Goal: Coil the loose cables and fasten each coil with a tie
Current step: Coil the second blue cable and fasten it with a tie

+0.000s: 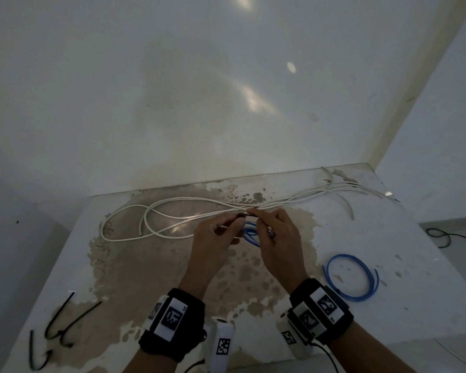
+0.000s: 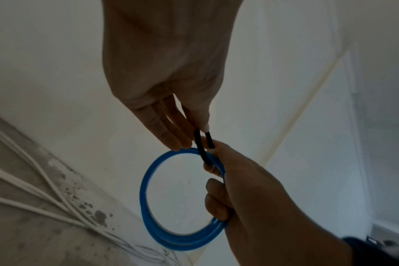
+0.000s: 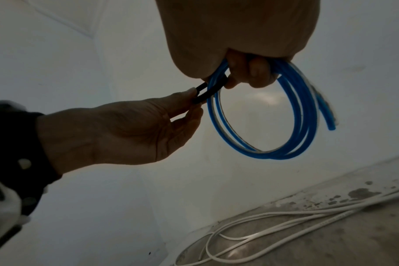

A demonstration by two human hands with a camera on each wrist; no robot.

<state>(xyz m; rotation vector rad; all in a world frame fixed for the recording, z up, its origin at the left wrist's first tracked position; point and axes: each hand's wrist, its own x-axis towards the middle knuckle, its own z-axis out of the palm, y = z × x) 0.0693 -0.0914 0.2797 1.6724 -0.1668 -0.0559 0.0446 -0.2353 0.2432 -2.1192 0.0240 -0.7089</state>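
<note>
Above the stained white table (image 1: 156, 278) my right hand (image 1: 256, 216) grips a small blue cable coil (image 1: 250, 234); its curled fingers (image 3: 257, 72) wrap the strands (image 3: 307, 117). My left hand (image 1: 240, 219) pinches a black tie (image 1: 242, 215) at its fingertips (image 2: 205, 126). The tie (image 2: 202, 144) runs as two strands round the coil (image 2: 148, 198) right beside the right hand (image 2: 251, 189). From the right wrist, the left hand (image 3: 125, 129) holds the tie (image 3: 203, 93) against the coil's top left. One free blue end (image 3: 330, 124) sticks out.
A long loose white cable (image 1: 280, 203) sprawls across the back of the table. A second blue coil (image 1: 351, 278) lies at the right. Several spare black ties (image 1: 62, 327) lie at the front left. Walls close in behind and right; a black cord (image 1: 441, 235) lies on the floor.
</note>
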